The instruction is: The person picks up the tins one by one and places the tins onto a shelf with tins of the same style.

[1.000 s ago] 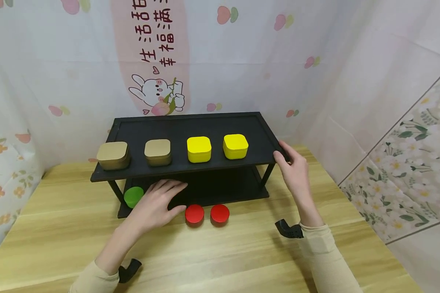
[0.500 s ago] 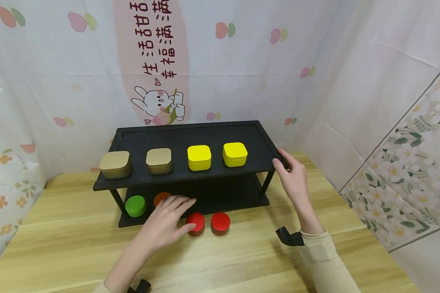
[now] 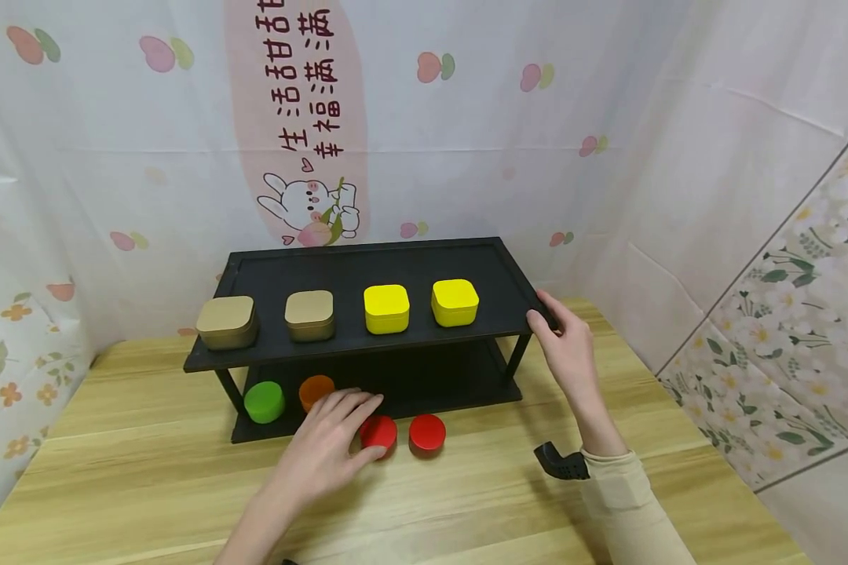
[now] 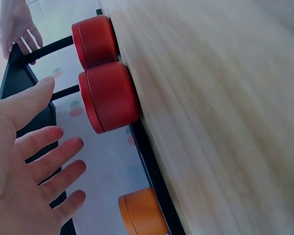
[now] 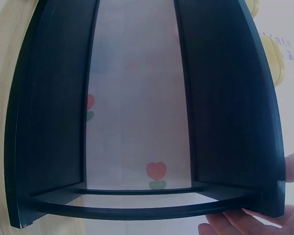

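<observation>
My left hand [image 3: 321, 447] hovers in front of the black two-tier shelf [image 3: 367, 263], fingers spread and loosely bent. Its thumb overlaps the nearer round red tin [image 3: 381, 431] in the head view. The left wrist view shows nothing between thumb and fingers of that hand [image 4: 29, 166]. Beside that tin stands a second red tin [image 3: 427, 433] on the table. An orange round tin [image 3: 316, 389] and a green one [image 3: 265, 402] sit on the lower tier. My right hand [image 3: 571, 345] grips the right end of the upper tier, thumb at the front corner.
Two gold square tins [image 3: 309, 314] and two yellow ones [image 3: 386, 308] line the upper tier's front. A patterned curtain [image 3: 466, 180] hangs behind the shelf. The wooden table [image 3: 466, 502] extends in front.
My left hand has drawn back and right from the lower tier, uncovering the orange tin there. The right hand keeps its grip on the shelf. The head view has tilted slightly up.
</observation>
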Motion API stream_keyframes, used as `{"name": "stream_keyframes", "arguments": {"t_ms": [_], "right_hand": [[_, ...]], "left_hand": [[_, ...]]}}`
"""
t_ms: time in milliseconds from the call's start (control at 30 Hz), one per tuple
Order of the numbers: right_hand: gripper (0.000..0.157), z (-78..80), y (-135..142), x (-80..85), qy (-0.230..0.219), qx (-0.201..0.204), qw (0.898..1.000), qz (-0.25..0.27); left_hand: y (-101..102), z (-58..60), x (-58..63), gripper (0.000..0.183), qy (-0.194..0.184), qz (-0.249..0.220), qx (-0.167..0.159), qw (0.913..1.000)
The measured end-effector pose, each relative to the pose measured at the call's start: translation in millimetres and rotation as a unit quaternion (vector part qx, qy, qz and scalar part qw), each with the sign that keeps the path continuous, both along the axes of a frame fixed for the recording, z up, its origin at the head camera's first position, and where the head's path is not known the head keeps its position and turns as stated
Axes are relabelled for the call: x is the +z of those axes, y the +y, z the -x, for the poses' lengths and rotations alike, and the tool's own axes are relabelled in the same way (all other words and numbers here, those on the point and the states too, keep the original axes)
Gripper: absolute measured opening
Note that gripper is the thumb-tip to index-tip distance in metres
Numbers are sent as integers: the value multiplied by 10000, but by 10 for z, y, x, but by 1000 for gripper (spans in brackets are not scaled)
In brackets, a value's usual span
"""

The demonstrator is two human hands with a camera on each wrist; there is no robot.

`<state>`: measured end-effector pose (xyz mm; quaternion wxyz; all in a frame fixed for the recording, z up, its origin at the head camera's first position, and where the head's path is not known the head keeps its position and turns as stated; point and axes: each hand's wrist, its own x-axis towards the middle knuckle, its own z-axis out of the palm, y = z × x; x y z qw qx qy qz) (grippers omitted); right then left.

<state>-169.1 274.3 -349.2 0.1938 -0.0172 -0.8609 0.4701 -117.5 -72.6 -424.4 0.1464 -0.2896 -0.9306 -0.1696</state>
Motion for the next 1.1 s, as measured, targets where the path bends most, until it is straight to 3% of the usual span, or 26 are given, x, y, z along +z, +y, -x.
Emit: {"name": "stream_keyframes", "arguments": {"t_ms": [500,1100], "right_hand": [[55,-14,2,3,-117,41,9999,39],[55,22,18,-26,-144,-120,9996,-199]], "left_hand": [[60,-59,-25,63,-600,182,99,9980],[41,-50,-40,58,-742,248,67,9969]]}}
